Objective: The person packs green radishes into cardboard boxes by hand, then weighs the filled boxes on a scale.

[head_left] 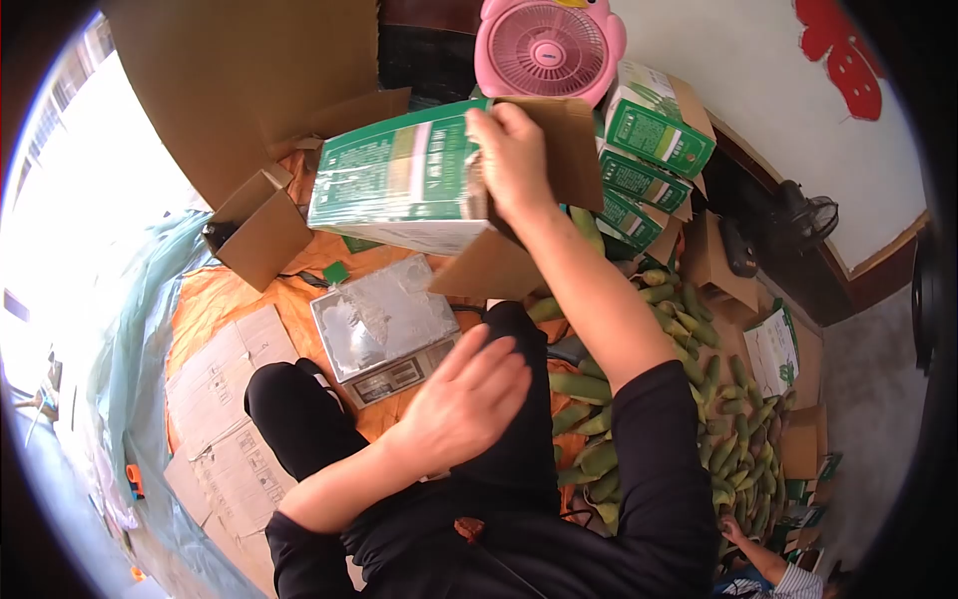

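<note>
My right hand [511, 160] grips the edge of a green-and-white cardboard box [389, 175] near its open end. The box is tilted on its side, its brown flaps [574, 150] spread and its inside mostly hidden. Below it, my left hand [464, 404] hangs over my lap, fingers stretched out and holding nothing. Just beyond that hand sits a boxy device with a worn silver top [374, 319], perhaps a scale. Long green radishes [733, 429] lie heaped to my right, some close beside my leg.
Several printed boxes [659, 135] are stacked at the back right beside a pink fan [547, 55]. A small open carton [259, 235] stands left, and flattened cardboard [235, 429] covers the orange sheet. Another person's hand [733, 529] touches the radish heap at lower right.
</note>
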Motion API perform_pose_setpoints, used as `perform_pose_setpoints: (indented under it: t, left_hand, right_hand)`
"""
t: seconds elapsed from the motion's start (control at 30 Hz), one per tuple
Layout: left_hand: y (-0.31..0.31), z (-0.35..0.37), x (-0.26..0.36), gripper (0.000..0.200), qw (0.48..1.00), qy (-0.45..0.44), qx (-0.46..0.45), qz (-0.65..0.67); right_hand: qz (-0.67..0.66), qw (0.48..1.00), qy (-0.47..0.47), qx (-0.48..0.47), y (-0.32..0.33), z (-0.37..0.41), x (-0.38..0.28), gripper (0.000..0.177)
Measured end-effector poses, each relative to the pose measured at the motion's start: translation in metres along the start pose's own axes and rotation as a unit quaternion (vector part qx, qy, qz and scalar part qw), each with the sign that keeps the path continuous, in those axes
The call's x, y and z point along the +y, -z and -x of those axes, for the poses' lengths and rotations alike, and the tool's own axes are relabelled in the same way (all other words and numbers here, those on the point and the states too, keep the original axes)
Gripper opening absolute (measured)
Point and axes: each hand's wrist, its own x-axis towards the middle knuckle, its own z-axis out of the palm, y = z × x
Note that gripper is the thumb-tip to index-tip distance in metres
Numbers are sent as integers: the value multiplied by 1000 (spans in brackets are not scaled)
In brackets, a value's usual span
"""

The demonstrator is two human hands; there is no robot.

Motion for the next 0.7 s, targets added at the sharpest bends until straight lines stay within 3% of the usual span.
perform_pose_setpoints:
  t: [0.07,0.1,0.17,0.23,0.27,0.37,0.5,0.57,0.6,0.63,0.7]
  left_hand:
    - [-24,-13,-5,34,985,-54,-62,-149]
    - [-28,-18,-13,34,985,-51,-61,-151]
    - [-35,-28,-32,48,954,-26,-158,-254]
    - [-44,-22,-54,59,903,15,-244,-353]
    - [-42,-27,-55,63,845,69,-294,-442]
    - [-50,-16,-86,56,810,103,-376,-439]
    - [-69,3,-101,51,794,177,-393,-429]
    - [-77,23,-113,48,832,213,-321,-399]
    - [-75,34,-117,38,860,192,-238,-409]
    - [-68,36,-119,38,860,192,-246,-404]
    - [-48,33,-123,21,827,306,-299,-364]
  right_hand:
    - [28,999,19,-17,-32,6,1,24]
    - [40,999,30,-22,-46,13,-1,25]
    - [51,998,25,-32,-65,28,-3,26]
    - [75,996,22,-37,-76,44,0,28]
    - [81,996,26,-29,-81,50,7,29]
    - [89,995,18,-40,-92,67,18,27]
    - [85,994,-2,-73,-102,84,23,24]
    - [32,992,20,-122,-109,91,32,20]
    - [63,983,21,-173,-105,95,34,18]
    - [31,968,-59,-241,-100,97,29,16]
    - [26,949,-79,-303,-82,97,19,16]
